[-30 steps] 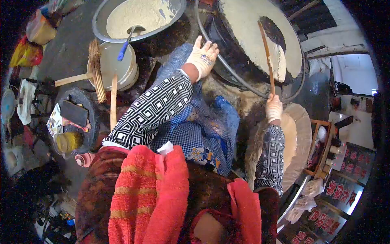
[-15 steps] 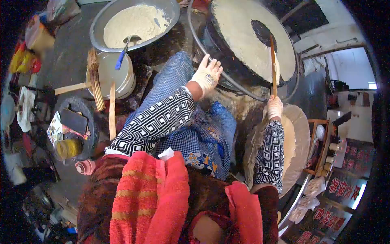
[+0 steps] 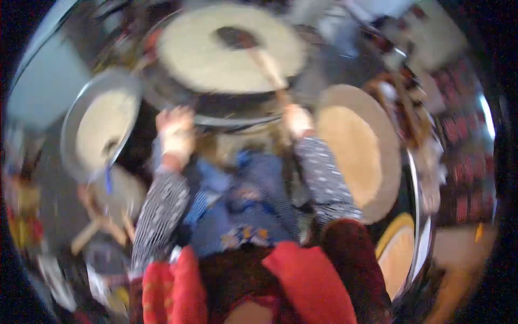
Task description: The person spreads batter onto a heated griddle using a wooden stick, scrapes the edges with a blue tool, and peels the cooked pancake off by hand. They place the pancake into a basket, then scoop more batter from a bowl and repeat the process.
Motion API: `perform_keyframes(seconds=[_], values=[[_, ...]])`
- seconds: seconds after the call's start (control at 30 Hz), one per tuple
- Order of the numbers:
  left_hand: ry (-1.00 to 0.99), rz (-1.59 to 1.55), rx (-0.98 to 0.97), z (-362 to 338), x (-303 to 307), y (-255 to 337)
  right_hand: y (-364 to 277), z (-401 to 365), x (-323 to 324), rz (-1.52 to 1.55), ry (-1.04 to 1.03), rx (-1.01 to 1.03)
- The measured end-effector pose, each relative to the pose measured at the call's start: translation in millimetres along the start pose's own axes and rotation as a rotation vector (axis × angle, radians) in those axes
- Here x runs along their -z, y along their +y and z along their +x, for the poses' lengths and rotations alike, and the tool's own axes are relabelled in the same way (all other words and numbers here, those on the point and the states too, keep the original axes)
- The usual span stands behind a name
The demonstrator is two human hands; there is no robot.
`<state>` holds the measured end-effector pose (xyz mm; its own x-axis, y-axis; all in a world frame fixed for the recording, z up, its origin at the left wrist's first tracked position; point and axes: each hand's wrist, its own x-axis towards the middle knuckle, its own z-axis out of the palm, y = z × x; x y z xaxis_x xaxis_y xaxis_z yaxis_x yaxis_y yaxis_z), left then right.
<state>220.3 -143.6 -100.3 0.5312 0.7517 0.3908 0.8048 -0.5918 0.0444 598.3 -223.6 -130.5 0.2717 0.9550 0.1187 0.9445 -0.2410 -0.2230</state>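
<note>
The picture is blurred. My right hand (image 3: pixel 298 120) is closed round the wooden handle (image 3: pixel 282 97) of a spreading tool, whose pale blade lies over the batter. That batter (image 3: pixel 189 48) covers a large round griddle (image 3: pixel 226 102), except for a dark patch (image 3: pixel 236 38) near the middle. At the griddle's lower left, close to its metal ring (image 3: pixel 237 122), is my left hand (image 3: pixel 177 132), its fingers apart and nothing visible in them. Whether it touches the ring is unclear. Both hands look pale, with a light covering.
A metal basin (image 3: pixel 70 137) of batter with a blue-handled ladle (image 3: pixel 109 180) stands left, above a bucket (image 3: pixel 121 194) and wooden sticks (image 3: pixel 86 236). Right of my right arm, a thin round flatbread (image 3: pixel 350 156) lies on a round tray (image 3: pixel 389 156). Another round piece (image 3: pixel 396 256) is lower right.
The whole view has turned, so the griddle now appears straight ahead and more of the right side shows. My left hand appears further left. My right hand still holds the wooden handle.
</note>
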Motion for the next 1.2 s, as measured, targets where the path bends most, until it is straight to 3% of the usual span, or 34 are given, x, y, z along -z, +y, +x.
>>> perform_keyframes(seconds=[0.03,0.07,0.13,0.2,0.27,0.33,0.53,0.57,0.6,0.67,0.73,0.77,0.8,0.83,0.87,0.9,0.93,0.97,1.07,1.13,1.2], values=[[-0.043,0.040,0.008,0.4,-10.7,-5.4,-26.6,3.1,42.5,-0.050,-0.128,-0.144],[-0.174,0.089,0.030,5.6,8.9,1.8,-20.0,9.1,30.5,-0.020,-0.034,-0.261],[-0.250,0.207,0.069,5.5,-9.7,-10.3,-41.4,2.2,49.6,0.045,0.031,-0.284],[-0.262,0.272,0.147,2.9,-17.4,-10.2,-41.5,-16.3,39.4,0.010,0.029,-0.089],[-0.286,0.161,0.105,9.4,6.3,10.5,-48.2,-18.6,51.8,0.074,-0.168,-0.267],[-0.256,0.037,-0.083,4.5,-3.3,35.4,-37.8,-4.6,44.0,0.072,-0.039,-0.344],[-0.129,0.128,-0.113,-10.1,-21.1,33.0,-54.8,-7.9,37.4,-0.040,-0.075,-0.110],[-0.121,0.142,-0.105,-11.0,-27.2,28.6,-54.6,-15.5,48.7,-0.107,-0.111,0.039],[-0.100,0.158,-0.113,-9.2,-31.4,23.9,-50.2,-3.0,43.6,0.063,-0.130,-0.266],[-0.147,0.194,-0.098,-11.0,-25.7,18.8,-31.5,15.0,26.0,-0.003,0.086,-0.195],[-0.072,0.145,-0.123,-4.9,-22.8,10.0,-53.5,18.3,58.6,0.091,-0.078,-0.091],[-0.065,0.069,-0.150,3.0,0.7,12.4,-53.0,20.6,42.4,0.032,0.025,0.122],[0.029,0.132,-0.133,6.7,14.2,19.3,-67.2,10.7,56.8,0.163,-0.102,0.059],[-0.046,0.071,-0.084,9.9,13.6,19.3,-65.4,-5.1,53.7,0.188,0.091,0.366],[0.031,0.153,-0.143,7.2,-1.0,10.6,-81.7,-28.2,75.5,0.176,-0.031,0.210],[-0.024,0.178,-0.128,3.8,-35.6,-13.7,-84.3,-40.9,76.6,0.039,-0.091,0.269],[-0.112,0.206,-0.085,-3.0,-45.5,-24.7,-89.2,-65.4,74.4,0.239,0.014,0.055],[-0.263,0.256,-0.002,1.2,-34.5,-19.5,-81.2,-81.6,58.7,0.227,-0.001,0.039],[-0.210,0.301,0.035,-4.5,-51.7,-33.7,-49.9,-145.3,90.8,0.218,-0.180,0.056],[-0.123,0.090,0.027,-6.4,-33.3,-13.4,-31.3,-166.8,79.2,0.326,-0.202,-0.072],[-0.023,-0.097,-0.019,0.2,22.8,66.0,-5.1,-178.3,63.6,0.200,-0.190,0.092]])
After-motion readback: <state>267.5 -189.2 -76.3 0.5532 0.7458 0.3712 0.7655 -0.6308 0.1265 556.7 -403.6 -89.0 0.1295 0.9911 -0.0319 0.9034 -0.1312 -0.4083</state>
